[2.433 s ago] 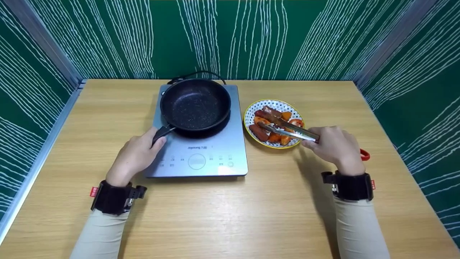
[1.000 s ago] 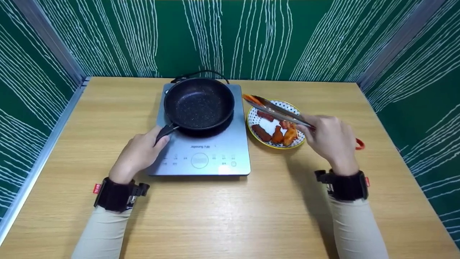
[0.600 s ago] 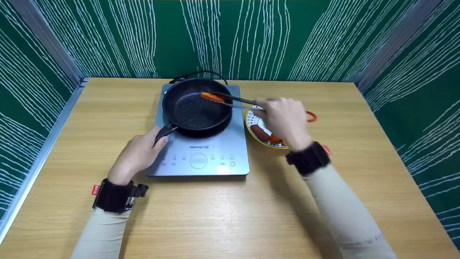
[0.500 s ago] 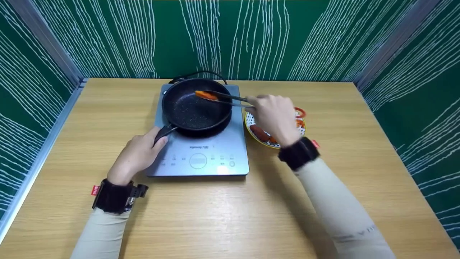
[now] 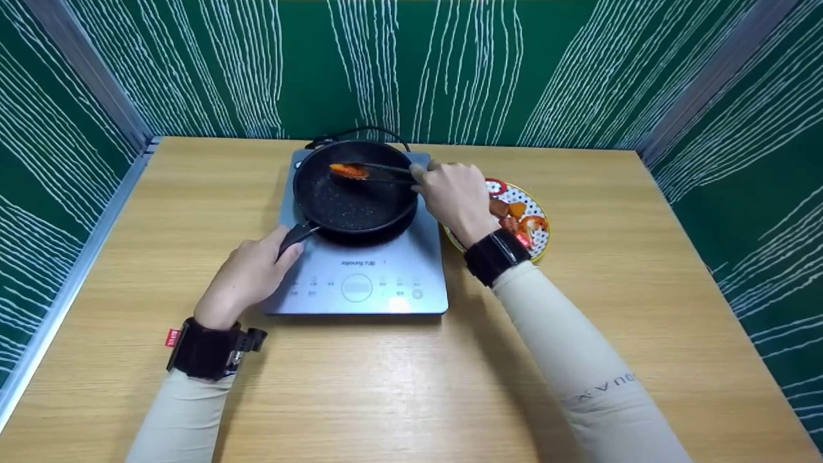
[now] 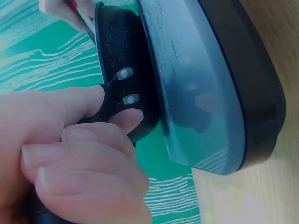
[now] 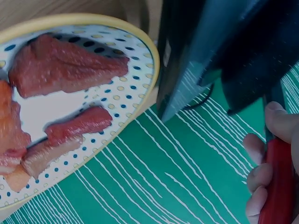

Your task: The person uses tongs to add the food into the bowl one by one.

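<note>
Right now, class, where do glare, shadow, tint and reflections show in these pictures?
Head view: glare near the front edge of the cooker, shadow of the right sleeve on the table; left wrist view: dim reflections in the cooker's glossy top, bluish tint; right wrist view: pan very dark.

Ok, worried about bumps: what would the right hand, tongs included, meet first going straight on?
Likely the pan's left inner wall; the right hand points its tongs and orange piece that way, though depth is unclear.
</note>
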Motion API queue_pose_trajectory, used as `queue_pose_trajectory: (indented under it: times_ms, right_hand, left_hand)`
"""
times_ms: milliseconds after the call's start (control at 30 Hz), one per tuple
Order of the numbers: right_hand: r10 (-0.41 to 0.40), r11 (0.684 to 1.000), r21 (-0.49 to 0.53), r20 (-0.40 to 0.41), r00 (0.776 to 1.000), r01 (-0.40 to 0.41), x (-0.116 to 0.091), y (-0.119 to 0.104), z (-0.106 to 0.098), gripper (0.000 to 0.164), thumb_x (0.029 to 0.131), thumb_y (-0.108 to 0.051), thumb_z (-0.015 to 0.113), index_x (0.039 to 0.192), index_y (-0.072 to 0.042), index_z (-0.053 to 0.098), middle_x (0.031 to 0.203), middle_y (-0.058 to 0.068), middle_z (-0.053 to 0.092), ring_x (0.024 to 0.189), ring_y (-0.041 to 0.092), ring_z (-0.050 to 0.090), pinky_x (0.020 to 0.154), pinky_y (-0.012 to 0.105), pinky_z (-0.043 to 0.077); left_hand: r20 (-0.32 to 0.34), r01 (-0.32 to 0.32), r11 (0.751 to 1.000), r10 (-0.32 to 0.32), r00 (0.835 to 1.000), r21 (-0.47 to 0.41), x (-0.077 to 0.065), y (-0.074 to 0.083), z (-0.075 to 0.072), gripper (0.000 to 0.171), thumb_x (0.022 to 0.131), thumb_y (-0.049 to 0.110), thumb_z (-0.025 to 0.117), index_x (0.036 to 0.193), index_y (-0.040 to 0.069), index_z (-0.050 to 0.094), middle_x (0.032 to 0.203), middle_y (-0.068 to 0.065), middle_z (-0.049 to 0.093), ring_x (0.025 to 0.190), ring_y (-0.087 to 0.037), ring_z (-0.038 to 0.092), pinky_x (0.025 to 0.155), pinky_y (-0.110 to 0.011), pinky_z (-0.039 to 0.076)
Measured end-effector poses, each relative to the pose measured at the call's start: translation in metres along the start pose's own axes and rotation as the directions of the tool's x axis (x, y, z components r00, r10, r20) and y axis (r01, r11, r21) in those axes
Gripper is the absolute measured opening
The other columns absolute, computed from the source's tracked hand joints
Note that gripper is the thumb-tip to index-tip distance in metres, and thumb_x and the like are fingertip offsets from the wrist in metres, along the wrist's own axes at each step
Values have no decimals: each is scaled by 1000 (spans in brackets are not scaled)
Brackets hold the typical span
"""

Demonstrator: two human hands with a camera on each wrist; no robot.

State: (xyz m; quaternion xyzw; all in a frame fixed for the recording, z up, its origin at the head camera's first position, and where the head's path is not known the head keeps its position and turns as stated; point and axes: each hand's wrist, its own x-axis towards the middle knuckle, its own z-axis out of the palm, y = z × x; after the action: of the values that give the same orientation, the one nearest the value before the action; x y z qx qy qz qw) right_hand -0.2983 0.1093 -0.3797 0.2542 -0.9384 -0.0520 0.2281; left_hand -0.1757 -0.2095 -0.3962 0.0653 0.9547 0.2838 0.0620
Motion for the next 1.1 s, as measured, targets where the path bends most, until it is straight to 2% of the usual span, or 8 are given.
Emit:
queue_pose_trajectory:
  times_ms: [267, 433, 533, 733, 1100]
  right_hand:
    - [-2, 1000, 2, -4, 1000, 2, 6, -4, 4, 33, 102, -37, 73, 126, -14, 73, 97, 14, 74, 73, 35, 69, 58, 49, 56]
    - [16, 999, 32, 0, 1000, -16, 5, 0, -2, 41, 100, -39, 76, 131, -14, 73, 104, 15, 74, 74, 36, 69, 59, 51, 55]
    - [16, 999, 51, 34, 999, -17, 3, 1, -7, 42, 100, -39, 76, 133, -14, 73, 106, 16, 75, 74, 35, 68, 60, 50, 55]
    - [13, 998, 66, 80, 997, -19, -1, 3, -17, 40, 101, -40, 75, 131, -13, 75, 104, 17, 75, 72, 34, 67, 61, 48, 54]
    - [40, 998, 44, 25, 999, -41, -14, 6, -25, 30, 98, -33, 80, 121, -15, 79, 93, 15, 76, 67, 33, 67, 56, 48, 54]
  left_hand:
    - [-2, -1, 1000, 1, 1000, 6, 0, 0, 0, 27, 115, 36, 47, 119, 10, 52, 84, -9, 46, 77, -29, 53, 64, -38, 34]
    - [-5, -13, 1000, 13, 1000, 27, 1, -1, 0, 26, 115, 35, 47, 119, 9, 51, 83, -9, 46, 77, -31, 53, 64, -39, 33]
    - [0, -9, 1000, 9, 1000, 25, 1, -1, -1, 27, 115, 35, 47, 119, 9, 51, 84, -9, 46, 79, -31, 53, 64, -38, 33]
    - [4, -6, 1000, 6, 1000, 18, 0, -1, 0, 28, 115, 37, 47, 120, 10, 51, 85, -10, 48, 80, -30, 54, 64, -39, 33]
    - [2, 3, 1000, -3, 1000, 6, 0, -2, 1, 26, 115, 36, 47, 120, 10, 52, 87, -11, 49, 81, -31, 54, 66, -39, 35]
